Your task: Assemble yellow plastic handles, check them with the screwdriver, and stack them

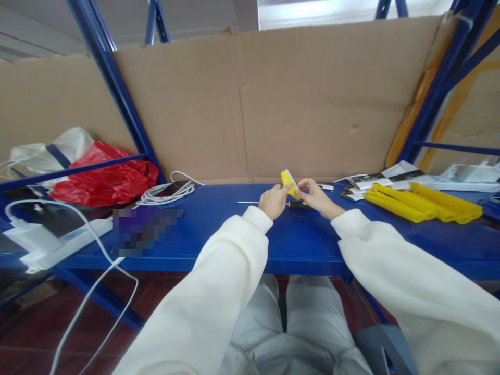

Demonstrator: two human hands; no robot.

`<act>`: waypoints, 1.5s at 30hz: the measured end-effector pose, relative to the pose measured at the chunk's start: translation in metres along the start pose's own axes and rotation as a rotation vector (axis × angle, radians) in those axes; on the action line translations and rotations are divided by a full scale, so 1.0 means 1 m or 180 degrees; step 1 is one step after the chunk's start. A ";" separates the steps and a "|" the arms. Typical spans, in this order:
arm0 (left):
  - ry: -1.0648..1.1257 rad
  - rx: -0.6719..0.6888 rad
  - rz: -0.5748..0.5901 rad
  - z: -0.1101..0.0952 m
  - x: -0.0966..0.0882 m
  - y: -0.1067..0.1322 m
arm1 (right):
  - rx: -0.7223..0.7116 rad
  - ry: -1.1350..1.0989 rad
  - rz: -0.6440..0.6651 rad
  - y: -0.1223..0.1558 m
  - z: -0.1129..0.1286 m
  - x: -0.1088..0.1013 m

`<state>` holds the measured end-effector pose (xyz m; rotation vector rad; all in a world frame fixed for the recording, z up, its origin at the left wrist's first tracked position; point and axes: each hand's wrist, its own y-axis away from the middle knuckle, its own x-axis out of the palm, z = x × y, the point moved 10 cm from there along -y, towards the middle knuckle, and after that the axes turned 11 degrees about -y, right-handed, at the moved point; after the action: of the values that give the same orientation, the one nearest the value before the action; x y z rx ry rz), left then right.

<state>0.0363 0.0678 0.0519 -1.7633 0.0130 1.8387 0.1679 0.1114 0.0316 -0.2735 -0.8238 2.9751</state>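
Note:
Both my hands meet over the middle of the blue table, around a small flat yellow piece with a pale, straight edge (288, 179); its exact kind is not clear. My left hand (273, 201) grips the piece from the left with curled fingers. From the right, my right hand (314, 196) pinches its lower right side near the pale edge. Beneath the hands lies a screwdriver (299, 205) with a black and yellow handle, its thin shaft pointing left and partly hidden by my left hand.
Several yellow tubes (422, 203) lie at the right, before black-and-white packets (375, 180). At the left are a coiled white cable (166, 194), a red plastic bag (109, 174), a power strip (74, 242) and a pixelated item (144, 229). Cardboard (312, 104) walls the back between blue posts.

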 end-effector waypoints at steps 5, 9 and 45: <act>0.0028 -0.0024 -0.0084 0.000 -0.001 0.000 | 0.0147 -0.0503 0.0024 0.003 -0.006 0.007; 0.0048 -0.0046 -0.0137 0.000 -0.005 0.002 | 0.0170 -0.0759 0.0083 0.007 0.000 0.014; 0.0348 0.0599 0.0411 -0.010 0.030 -0.006 | 0.2037 -0.1942 -0.0090 0.023 -0.014 0.001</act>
<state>0.0491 0.0809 0.0252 -1.7623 0.3391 1.7636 0.1695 0.0991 0.0078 0.6797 0.1576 3.1017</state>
